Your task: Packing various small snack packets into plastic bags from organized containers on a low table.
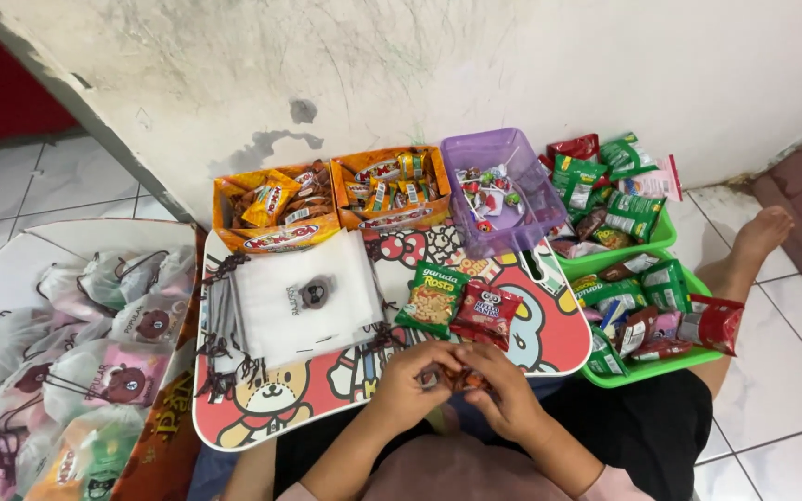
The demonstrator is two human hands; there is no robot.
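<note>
Seen from the head camera, the left hand (407, 380) and right hand (505, 394) meet at the near edge of the cartoon-printed desk (271, 408), fingers of both clenched on a small orange-wrapped candy (461, 378), just below a green snack packet (432, 298) and a red snack packet (485, 314).

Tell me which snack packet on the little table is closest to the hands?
The red packet. It lies just above the right hand and left hand, while the green packet beside it sits a bit farther up and left.
</note>
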